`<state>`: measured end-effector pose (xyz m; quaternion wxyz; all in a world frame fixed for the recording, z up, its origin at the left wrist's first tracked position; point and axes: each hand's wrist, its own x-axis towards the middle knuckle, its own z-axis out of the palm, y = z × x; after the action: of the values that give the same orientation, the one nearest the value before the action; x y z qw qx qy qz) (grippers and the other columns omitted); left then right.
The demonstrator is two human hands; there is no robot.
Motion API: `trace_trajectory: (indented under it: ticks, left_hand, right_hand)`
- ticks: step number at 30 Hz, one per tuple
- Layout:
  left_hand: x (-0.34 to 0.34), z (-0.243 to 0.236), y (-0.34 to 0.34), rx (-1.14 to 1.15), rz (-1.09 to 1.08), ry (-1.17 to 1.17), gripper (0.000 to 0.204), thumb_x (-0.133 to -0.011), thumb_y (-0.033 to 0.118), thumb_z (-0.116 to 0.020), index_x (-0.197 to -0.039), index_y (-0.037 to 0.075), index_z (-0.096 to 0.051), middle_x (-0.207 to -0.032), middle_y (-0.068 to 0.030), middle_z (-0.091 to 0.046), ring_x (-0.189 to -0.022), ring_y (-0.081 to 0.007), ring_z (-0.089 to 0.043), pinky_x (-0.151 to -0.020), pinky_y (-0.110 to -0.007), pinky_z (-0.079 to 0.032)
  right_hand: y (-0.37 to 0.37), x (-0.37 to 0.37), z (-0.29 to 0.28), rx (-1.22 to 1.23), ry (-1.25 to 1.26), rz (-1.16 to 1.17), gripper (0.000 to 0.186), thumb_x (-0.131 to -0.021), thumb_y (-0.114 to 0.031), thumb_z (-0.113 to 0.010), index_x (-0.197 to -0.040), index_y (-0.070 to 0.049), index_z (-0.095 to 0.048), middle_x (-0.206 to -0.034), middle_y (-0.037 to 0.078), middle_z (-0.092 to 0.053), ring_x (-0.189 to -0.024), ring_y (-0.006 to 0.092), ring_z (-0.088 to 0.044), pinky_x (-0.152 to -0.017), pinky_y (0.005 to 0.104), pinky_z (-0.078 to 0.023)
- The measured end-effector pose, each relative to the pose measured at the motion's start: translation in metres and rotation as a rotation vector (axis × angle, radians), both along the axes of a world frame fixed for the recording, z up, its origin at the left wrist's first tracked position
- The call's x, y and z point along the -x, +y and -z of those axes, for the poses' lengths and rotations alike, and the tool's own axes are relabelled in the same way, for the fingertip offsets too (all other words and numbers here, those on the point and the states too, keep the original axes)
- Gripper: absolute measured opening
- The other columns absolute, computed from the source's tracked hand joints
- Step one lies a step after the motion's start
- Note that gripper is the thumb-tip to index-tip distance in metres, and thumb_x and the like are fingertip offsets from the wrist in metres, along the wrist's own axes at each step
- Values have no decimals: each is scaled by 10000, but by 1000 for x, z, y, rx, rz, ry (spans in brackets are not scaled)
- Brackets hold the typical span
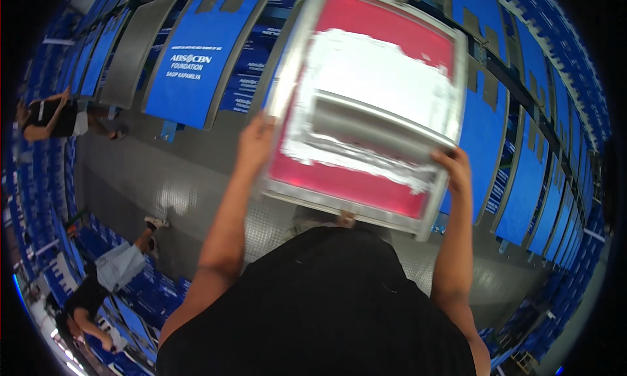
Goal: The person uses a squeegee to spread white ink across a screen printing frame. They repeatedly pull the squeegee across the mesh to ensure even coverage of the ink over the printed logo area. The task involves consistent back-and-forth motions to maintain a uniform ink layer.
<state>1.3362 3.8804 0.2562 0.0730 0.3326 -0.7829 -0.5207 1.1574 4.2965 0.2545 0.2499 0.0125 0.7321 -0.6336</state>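
Observation:
In front of me is a metal-edged screen printing frame (307, 203), tilted a little and smeared by motion. White ink (356, 59) covers much of its red mesh (346, 183), with ragged edges. A long silvery squeegee (375, 123) lies across the ink, from near the left rim to the right rim. My left hand (256, 140) grips the frame's left side, its fingertips partly hidden by the rim. On the other side my right hand (456, 168) is closed on the right rim, thumb near the squeegee's end.
Blue printed panels (189, 56) line slanted racks on both sides of the frame, beside a bare grey board (134, 49). Grey floor (176, 187) runs behind me. One person (55, 118) is at far left, another person (98, 291) at lower left.

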Motion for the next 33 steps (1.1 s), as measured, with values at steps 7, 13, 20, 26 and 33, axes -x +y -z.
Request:
trace_trajectory:
  ticks: [7, 13, 20, 26, 33]
  left_hand:
    - [50, 46, 174, 4, 162, 96, 504, -946, 335, -583, -1291, -29, -536, -1253, -250, -586, -1154, -309, -587, -950, -341, -454]
    - [71, 96, 247, -125, 84, 126, 476, -953, 294, -590, -1301, -26, -532, -1214, -190, -629, -1074, -217, -612, -903, -305, -478]
    - [64, 94, 270, -135, 28, 148, 405, -971, 253, -566, -1284, -4, -562, -1138, -126, -670, -974, -133, -612, -869, -270, -474]
    - [72, 85, 272, -97, 42, 25, 500, -946, 352, -581, -1268, -29, -557, -1130, -195, -658, -1048, -218, -614, -912, -309, -449]
    - [69, 104, 267, -42, -49, 23, 588, -932, 415, -608, -1301, -36, -530, -998, -132, -671, -863, -137, -585, -779, -270, -471]
  right_hand:
    - [204, 2, 7, -94, 78, 142, 411, -674, -100, -768, -1061, -18, -658, -950, 64, -682, -845, 173, -636, -843, 301, -476]
    - [276, 39, 43, -40, 38, 112, 408, -667, -80, -778, -1054, -11, -673, -944, 65, -686, -890, 165, -621, -825, 308, -470]
    - [281, 60, 51, -77, -5, 44, 374, -673, -93, -799, -1019, -1, -689, -895, 64, -681, -838, 166, -623, -799, 304, -473]
    - [290, 56, 58, -3, 48, 34, 386, -688, -88, -796, -1044, 6, -682, -908, 75, -686, -840, 165, -626, -806, 298, -476]
    - [288, 58, 63, -97, 82, -51, 410, -703, -134, -806, -1058, 24, -676, -955, 77, -687, -863, 150, -616, -807, 282, -466]
